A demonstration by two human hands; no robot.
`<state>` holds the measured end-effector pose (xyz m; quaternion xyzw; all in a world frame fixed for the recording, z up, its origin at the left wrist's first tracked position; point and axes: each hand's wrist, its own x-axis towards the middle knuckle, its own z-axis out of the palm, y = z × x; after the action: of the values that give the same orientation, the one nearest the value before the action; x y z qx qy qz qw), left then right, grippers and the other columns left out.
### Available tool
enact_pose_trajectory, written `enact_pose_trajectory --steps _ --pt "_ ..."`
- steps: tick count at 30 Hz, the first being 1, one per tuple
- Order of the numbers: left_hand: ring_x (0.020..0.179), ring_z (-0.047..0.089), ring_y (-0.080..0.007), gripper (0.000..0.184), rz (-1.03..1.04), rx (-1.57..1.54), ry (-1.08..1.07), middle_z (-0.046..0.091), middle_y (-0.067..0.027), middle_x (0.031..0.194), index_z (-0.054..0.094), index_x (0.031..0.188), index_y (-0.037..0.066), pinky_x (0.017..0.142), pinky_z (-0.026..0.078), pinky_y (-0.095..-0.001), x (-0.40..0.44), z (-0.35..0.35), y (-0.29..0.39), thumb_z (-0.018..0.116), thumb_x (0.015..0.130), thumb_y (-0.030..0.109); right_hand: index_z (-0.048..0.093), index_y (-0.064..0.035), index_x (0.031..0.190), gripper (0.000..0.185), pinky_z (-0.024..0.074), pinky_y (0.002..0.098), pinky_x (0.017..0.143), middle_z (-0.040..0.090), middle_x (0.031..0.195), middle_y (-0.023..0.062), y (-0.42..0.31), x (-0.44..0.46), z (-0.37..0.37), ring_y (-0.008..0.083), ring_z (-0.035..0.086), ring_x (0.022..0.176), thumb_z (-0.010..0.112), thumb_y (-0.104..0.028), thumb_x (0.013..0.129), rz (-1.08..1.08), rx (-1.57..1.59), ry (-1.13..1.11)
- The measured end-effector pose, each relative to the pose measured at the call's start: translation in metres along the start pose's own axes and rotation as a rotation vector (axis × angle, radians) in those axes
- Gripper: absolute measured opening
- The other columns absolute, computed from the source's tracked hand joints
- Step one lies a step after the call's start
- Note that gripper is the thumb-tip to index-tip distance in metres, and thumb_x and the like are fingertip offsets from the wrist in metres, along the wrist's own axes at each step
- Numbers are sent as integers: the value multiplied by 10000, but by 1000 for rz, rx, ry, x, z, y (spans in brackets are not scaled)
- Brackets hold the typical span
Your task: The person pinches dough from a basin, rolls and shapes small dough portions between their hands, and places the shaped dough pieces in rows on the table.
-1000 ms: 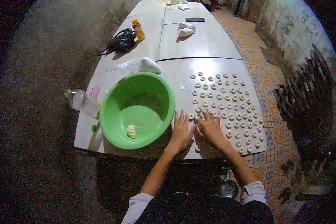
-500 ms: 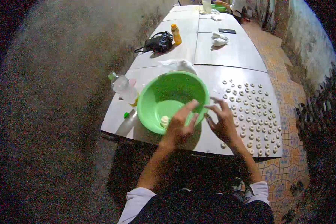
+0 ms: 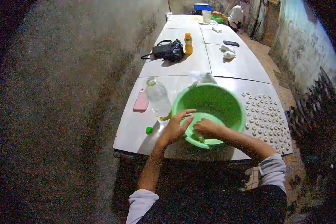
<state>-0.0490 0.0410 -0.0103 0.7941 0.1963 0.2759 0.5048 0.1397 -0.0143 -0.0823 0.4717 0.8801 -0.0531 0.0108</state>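
Note:
The large green bowl [image 3: 233, 91] stands near the table's front edge. My left hand [image 3: 176, 127] is at its left rim, thumb and fingers apart, holding nothing. Inside the bowl is my right hand [image 3: 208, 128], its fingers curled closed. A pale dough lump [image 3: 200, 138] shows partly just below those fingers; whether they grip it is hidden. Many small dough rings [image 3: 263, 112] lie in rows on the table [image 3: 227, 83] right of the bowl.
Left of the bowl are a clear bottle [image 3: 158, 99], a green cap [image 3: 149, 130] and a pink phone [image 3: 140, 102]. Behind lie a plastic bag [image 3: 203, 77], black bag [image 3: 171, 50], orange-capped bottle [image 3: 188, 44], white bundles [image 3: 228, 54] and dark phone [image 3: 231, 43]. A person [image 3: 236, 14] is at the far end.
Both hands have left the dough rings for the bowl; my right hand has gone inside and its fingers have curled. The view has swung left, so the table appears farther right.

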Motion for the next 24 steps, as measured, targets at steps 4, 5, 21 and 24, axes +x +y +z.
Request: enact_pose_trajectory --steps 4,5,21,24 --pt "1109 526 -288 383 29 -103 19 544 -154 1195 496 1216 38 947 411 -386 -6 -11 7 487 911 270 606 -53 825 169 482 399 645 603 886 93 8 -20 -22 295 603 719 647 -148 692 112 184 122" --pt "1124 514 -291 396 62 -133 20 536 -151 1207 484 1228 38 952 405 -387 -5 -12 1 488 910 274 614 -53 849 207 486 381 633 609 866 87 8 -25 -38 282 601 701 683 -157 683 183 283 175" --pt "863 614 -156 368 58 -484 -118 626 -98 978 558 1092 -27 771 503 -274 34 45 4 526 912 293 630 17 863 202 506 271 639 652 811 87 -41 -73 -110 131 611 680 677 -167 794 563 831 788" --pt "820 617 -133 283 82 -389 -63 647 -74 899 588 1027 -9 728 504 -276 38 47 2 545 905 242 621 2 869 196 503 266 686 636 863 101 -35 -78 -103 138 617 761 681 -165 786 531 803 864"
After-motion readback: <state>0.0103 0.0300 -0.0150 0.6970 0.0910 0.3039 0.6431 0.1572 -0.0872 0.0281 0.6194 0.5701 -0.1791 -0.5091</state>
